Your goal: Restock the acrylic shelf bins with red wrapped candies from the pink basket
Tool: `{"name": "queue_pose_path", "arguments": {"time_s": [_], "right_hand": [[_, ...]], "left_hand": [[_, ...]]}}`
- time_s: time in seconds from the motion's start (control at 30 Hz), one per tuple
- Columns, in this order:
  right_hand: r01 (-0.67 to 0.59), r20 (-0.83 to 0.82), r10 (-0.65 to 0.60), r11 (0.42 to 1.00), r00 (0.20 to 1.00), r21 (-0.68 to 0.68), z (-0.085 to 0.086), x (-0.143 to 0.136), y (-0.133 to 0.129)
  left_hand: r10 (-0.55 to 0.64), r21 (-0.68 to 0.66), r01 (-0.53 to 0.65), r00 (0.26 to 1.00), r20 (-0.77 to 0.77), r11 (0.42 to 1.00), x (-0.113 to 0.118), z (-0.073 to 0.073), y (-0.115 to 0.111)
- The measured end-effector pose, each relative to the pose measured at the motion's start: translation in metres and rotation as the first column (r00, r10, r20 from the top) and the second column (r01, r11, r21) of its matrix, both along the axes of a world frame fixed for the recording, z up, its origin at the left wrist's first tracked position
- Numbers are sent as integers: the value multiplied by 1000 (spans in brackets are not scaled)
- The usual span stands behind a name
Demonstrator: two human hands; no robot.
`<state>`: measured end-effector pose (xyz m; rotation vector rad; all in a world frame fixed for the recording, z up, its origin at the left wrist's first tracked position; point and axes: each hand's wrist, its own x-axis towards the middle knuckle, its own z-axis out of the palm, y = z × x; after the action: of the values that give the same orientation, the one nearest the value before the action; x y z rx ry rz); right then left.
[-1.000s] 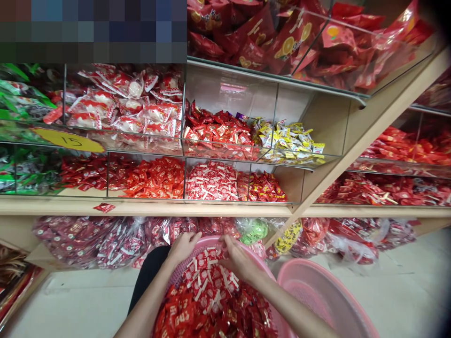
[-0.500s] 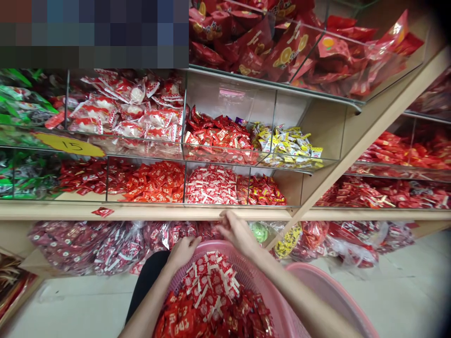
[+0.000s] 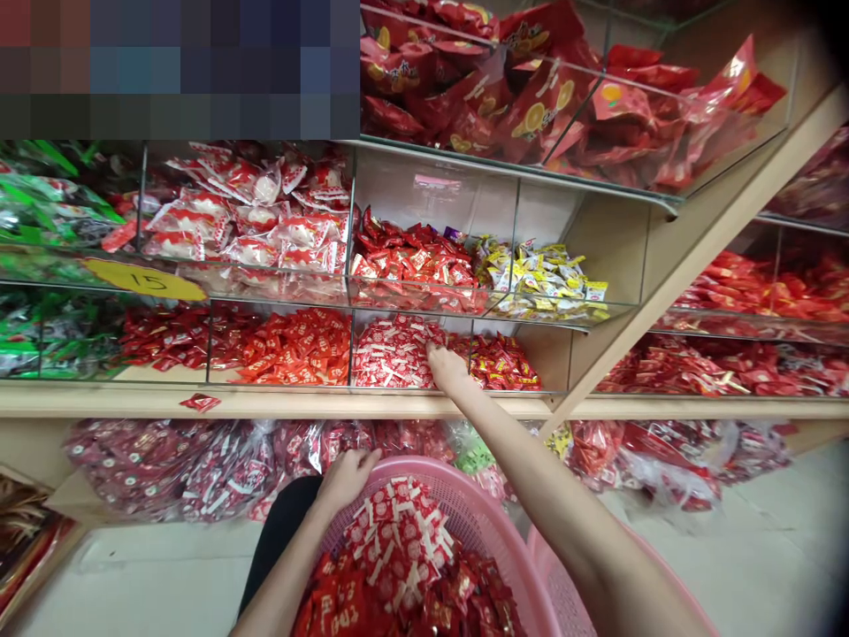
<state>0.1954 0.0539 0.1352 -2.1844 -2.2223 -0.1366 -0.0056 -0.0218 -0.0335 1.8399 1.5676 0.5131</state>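
Red-and-white candies (image 3: 388, 354), heaped in a lower shelf compartment ahead of the body, beyond the rim of the pink basket (image 3: 521, 522). Reached there by the right hand (image 3: 451, 370), with fingertips at the right-hand part of the heap. From that grip, most of the heap to the left, with only a little around the fingers. Seen at mixed angles, white strips pointing every way, so no single long axis to read; broadly spread from side to side as a pile. Crossed at a slant by the right forearm, running from lower right up and leftward towards the compartment.

Bunched and bent downward at the right grip, not spread wide; cannot tell whether pinching any candy, with the fingertips partly hidden. At the left grip, curled at the far-left rim of the basket; cannot tell how firmly closed. Clearly nearer to the shelf heap with the right hand than with the left hand (image 3: 348, 482), well short of it and below.

Inside the basket, just beside the left hand, another mound of like candies (image 3: 401, 540), with red packets (image 3: 338, 602) closer to the body. To the right of the reaching hand, red-and-yellow candies (image 3: 508, 364); to the left of the heap, past 1 clear divider, orange-red packets (image 3: 302, 345). On the wooden ledge (image 3: 298, 400), well to the left, 1 loose red packet (image 3: 200, 402).
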Motion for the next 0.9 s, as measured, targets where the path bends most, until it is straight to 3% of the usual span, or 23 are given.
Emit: {"name": "queue_pose_path", "arguments": {"time_s": [0.23, 0.4, 0.5, 0.6, 0.73, 0.9], "right_hand": [[-25, 36, 26, 999, 999, -28, 0, 2, 5], [-45, 44, 44, 999, 998, 24, 14, 5, -10], [-143, -24, 148, 979, 989, 148, 24, 5, -32], [-301, -155, 339, 927, 928, 221, 27, 4, -60], [-529, -244, 547, 837, 801, 141, 8, 0, -95], [-610, -73, 606, 778, 792, -149, -33, -8, -119]], "left_hand": [[-40, 71, 38, 999, 22, 997, -3, -10, 2], [-40, 56, 39, 999, 17, 998, -3, -11, 3], [-41, 53, 40, 999, 13, 998, -3, -11, 4], [-56, 63, 54, 998, 23, 997, -3, -9, 3], [-76, 61, 73, 996, 49, 995, -2, -5, 1], [-64, 36, 62, 995, 73, 997, 0, -1, 0]]}}
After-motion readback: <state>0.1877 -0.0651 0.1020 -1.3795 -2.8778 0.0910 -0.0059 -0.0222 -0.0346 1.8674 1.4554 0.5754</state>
